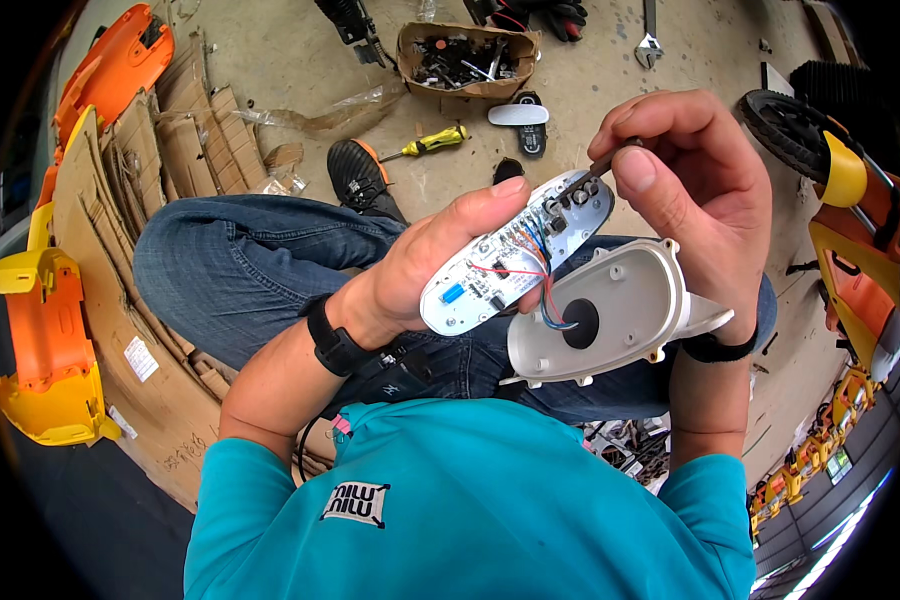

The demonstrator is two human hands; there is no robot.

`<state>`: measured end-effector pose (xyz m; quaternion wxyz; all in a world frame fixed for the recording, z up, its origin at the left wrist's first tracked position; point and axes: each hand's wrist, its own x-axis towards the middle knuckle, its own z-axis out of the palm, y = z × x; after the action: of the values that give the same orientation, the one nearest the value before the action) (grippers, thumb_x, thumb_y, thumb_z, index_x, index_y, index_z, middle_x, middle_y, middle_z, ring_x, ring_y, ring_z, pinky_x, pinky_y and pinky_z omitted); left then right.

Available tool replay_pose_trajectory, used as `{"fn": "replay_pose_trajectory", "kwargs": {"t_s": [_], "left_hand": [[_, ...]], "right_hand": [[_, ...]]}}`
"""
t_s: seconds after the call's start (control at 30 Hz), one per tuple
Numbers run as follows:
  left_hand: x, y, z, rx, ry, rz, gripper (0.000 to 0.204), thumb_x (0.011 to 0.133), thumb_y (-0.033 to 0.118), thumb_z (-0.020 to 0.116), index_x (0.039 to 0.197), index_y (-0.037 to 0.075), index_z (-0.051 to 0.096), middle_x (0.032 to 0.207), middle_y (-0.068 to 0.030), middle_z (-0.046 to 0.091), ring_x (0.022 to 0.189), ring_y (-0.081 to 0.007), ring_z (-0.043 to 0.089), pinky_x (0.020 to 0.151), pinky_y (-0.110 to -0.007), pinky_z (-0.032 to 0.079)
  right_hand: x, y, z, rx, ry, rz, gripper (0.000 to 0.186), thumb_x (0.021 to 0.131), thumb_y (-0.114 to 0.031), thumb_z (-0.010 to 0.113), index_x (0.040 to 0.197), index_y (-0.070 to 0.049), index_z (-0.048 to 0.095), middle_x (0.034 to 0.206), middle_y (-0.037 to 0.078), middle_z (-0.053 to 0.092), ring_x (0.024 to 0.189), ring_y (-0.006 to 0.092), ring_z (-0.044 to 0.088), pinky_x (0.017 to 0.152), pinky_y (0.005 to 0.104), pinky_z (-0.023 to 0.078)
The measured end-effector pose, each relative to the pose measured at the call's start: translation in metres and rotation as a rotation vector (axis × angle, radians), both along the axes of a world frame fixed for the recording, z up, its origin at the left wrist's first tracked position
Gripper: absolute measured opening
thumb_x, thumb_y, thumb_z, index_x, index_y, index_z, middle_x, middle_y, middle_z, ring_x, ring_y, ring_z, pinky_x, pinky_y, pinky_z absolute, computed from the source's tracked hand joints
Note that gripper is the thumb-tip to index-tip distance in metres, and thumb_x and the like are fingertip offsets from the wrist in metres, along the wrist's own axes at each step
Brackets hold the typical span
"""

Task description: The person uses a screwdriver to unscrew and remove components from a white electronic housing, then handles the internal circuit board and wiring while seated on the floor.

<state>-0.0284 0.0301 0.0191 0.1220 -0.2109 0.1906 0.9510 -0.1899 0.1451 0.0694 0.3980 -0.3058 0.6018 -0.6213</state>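
Observation:
My left hand (425, 250) is closed around a white oval panel (460, 292) with a circuit board and electronic parts on its upturned face. Between thumb and fingertips, my right hand (695, 185) pinches a thin dark rod (605, 163), whose kind I cannot make out. Its lower end reaches the small black parts at the panel's far end. Red and blue wires (547, 285) run from the board into a dark round hole in a white plastic housing (620, 300). That hollow shell lies open side up below my right hand, close to its palm.
Ahead on the concrete floor are a yellow screwdriver (435, 141), a cardboard box (467, 85) of small metal parts, and an adjustable wrench (649, 48). Flattened cardboard (120, 300) and orange-yellow plastic covers (55, 340) lie left. A black wheel (785, 128) stands right.

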Motion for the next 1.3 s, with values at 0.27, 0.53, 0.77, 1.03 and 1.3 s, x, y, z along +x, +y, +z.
{"fn": "replay_pose_trajectory", "kwargs": {"t_s": [0.27, 0.53, 0.77, 1.03, 1.3], "left_hand": [[-0.0005, 0.0000, 0.0014, -0.033, -0.006, -0.007, 0.054, 0.098, 0.046, 0.033, 0.096, 0.001, 0.062, 0.074, -0.0088, 0.065, 0.064, -0.0118, 0.061, 0.059, -0.023, 0.048], [-0.0002, 0.0002, -0.0005, -0.039, -0.002, -0.014, 0.053, 0.098, 0.046, 0.034, 0.095, 0.001, 0.063, 0.072, -0.0082, 0.065, 0.062, -0.0110, 0.061, 0.056, -0.022, 0.047], [-0.0007, 0.0008, 0.0004, -0.041, -0.009, 0.000, 0.054, 0.097, 0.046, 0.035, 0.093, 0.001, 0.063, 0.072, -0.0082, 0.065, 0.062, -0.0111, 0.061, 0.056, -0.022, 0.047], [0.0002, 0.0011, -0.0010, -0.052, -0.012, 0.002, 0.054, 0.098, 0.046, 0.034, 0.091, 0.001, 0.063, 0.071, -0.0084, 0.065, 0.062, -0.0115, 0.061, 0.057, -0.022, 0.047], [0.0003, -0.0004, -0.0025, -0.059, 0.014, -0.013, 0.054, 0.098, 0.045, 0.033, 0.092, 0.001, 0.063, 0.072, -0.0089, 0.065, 0.062, -0.0115, 0.061, 0.057, -0.023, 0.047]], "right_hand": [[-0.0002, 0.0005, 0.0046, 0.009, -0.003, -0.006, 0.016, 0.085, -0.007, 0.063, 0.098, 0.000, 0.057, 0.093, 0.008, 0.061, 0.085, 0.0122, 0.056, 0.076, 0.0234, 0.045], [0.0013, 0.0006, 0.0008, 0.009, -0.007, -0.001, 0.016, 0.085, -0.007, 0.063, 0.098, 0.000, 0.057, 0.092, 0.008, 0.061, 0.085, 0.0119, 0.056, 0.075, 0.0234, 0.045], [-0.0002, 0.0014, -0.0014, 0.005, -0.011, 0.016, 0.016, 0.085, -0.006, 0.063, 0.098, 0.000, 0.057, 0.092, 0.008, 0.061, 0.085, 0.0128, 0.057, 0.076, 0.0246, 0.046], [-0.0009, 0.0009, -0.0036, -0.016, 0.001, 0.038, 0.016, 0.085, -0.006, 0.063, 0.098, 0.001, 0.057, 0.092, 0.009, 0.061, 0.085, 0.0133, 0.058, 0.076, 0.0250, 0.046], [-0.0003, 0.0008, -0.0021, -0.002, -0.008, 0.017, 0.017, 0.085, -0.008, 0.065, 0.098, 0.000, 0.057, 0.091, 0.007, 0.061, 0.083, 0.0116, 0.056, 0.073, 0.0229, 0.045]]}}
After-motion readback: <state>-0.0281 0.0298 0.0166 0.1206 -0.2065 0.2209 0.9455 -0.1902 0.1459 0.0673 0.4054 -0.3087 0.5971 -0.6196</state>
